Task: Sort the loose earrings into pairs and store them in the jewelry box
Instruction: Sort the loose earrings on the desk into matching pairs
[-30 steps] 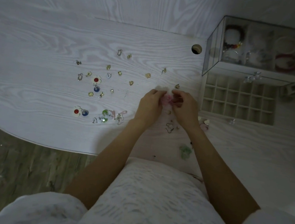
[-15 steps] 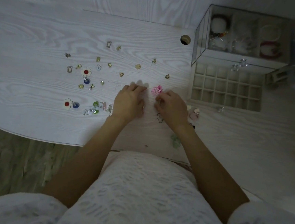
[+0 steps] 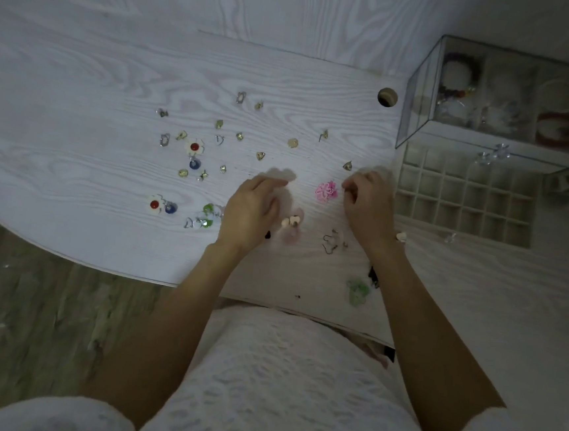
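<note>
The pale wood-grain table [image 3: 75, 149] carries everything, its near edge curving in front of the person's white textured top [image 3: 279, 380]. At the far right stands the clear glass-walled jewelry box [image 3: 420, 100], bracelets and beads visible in its upper section, and in front of it lies its beige gridded tray of small square compartments [image 3: 463, 200], open and within easy reach, probably so sorted pairs can be dropped straight in; its cells look unfilled, so I judge the storing hardly begun. The left hand [image 3: 249, 212] hovers low over the table with fingers relaxed and slightly apart, holding nothing that I can see. The right hand [image 3: 366, 205] sits just beside the tray, its fingers curled inward as if pinching something small, though I cannot tell whether they hold anything. Between the hands lies the pink ruffled flower earring [image 3: 326, 191], apart from both. The loose earrings are scattered left of the hands: two white flower earrings with red centres [image 3: 194, 147], each with a blue bead, plus many small gold and silver studs [image 3: 260, 156], spread out so matches can be spotted.
</note>
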A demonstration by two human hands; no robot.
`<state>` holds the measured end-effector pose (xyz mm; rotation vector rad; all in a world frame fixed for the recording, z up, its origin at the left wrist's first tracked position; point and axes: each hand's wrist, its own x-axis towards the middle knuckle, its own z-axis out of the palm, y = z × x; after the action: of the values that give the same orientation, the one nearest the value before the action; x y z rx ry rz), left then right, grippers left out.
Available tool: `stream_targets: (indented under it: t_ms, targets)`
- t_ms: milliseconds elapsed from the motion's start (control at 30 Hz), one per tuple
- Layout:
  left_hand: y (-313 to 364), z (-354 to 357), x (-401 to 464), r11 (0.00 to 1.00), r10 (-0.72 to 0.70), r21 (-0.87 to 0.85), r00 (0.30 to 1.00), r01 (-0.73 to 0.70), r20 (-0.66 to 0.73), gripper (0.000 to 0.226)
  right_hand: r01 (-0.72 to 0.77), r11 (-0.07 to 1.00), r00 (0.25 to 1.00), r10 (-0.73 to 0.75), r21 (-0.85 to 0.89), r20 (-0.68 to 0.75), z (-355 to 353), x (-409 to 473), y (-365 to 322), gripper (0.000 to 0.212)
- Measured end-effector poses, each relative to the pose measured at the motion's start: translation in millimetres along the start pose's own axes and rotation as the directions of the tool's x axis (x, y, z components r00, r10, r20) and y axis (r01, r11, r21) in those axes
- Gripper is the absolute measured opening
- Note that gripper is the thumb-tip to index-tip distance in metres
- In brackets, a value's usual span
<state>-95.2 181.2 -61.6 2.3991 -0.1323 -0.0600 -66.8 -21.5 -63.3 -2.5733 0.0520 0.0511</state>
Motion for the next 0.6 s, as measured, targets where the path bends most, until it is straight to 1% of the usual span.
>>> stream_targets:
  t_ms: [100, 167, 200, 267, 367, 433, 600]
  targets:
    - [-7.5, -7.0, 12.6, 0.988, -0.146, -0.063, 0.981, 0.139, -0.129, 0.034, 0.006, 1.0, 1.0, -0.006, -0.011, -0.013, -0.4, -2.6, 0.1, 0.012]
    - [-11.0, -10.4, 29.7, 0.983, -0.178, -0.075, 0.974, 0.169, -0.143, 0.036, 0.005, 1.0, 1.0, -0.005, -0.008, -0.019, -0.4, -4.0, -1.0, 0.011]
    - [-12.5, -11.4, 39.2, 0.985, -0.174, -0.048, 0.976, 0.169, -0.133, 0.036, 0.001, 1.0, 1.0, -0.001, -0.004, -0.019, 0.1, -4.7, -1.2, 0.011]
    - [-14.1, -11.8, 59.9, 0.985, -0.153, 0.069, 0.984, 0.159, -0.085, 0.037, -0.022, 1.0, 1.0, 0.022, 0.001, -0.011, 0.0, -4.8, -0.6, 0.012]
    - [-13.1, -9.5, 84.6, 0.974, -0.124, 0.196, 0.992, 0.116, 0.031, 0.041, -0.041, 0.999, 0.999, 0.041, -0.016, 0.014, 0.4, -4.0, 1.0, 0.012]
    - [-6.6, -4.0, 97.3, 0.974, -0.066, 0.221, 0.995, 0.05, 0.069, 0.041, -0.039, 0.999, 0.999, 0.04, -0.021, 0.025, -0.3, 1.0, 1.7, 0.013]
    - [24.9, 20.1, 111.7, 0.98, 0.026, 0.194, 0.992, -0.05, 0.125, 0.039, -0.03, 0.999, 0.999, 0.031, -0.043, 0.011, -1.9, 17.2, 1.0, 0.013]
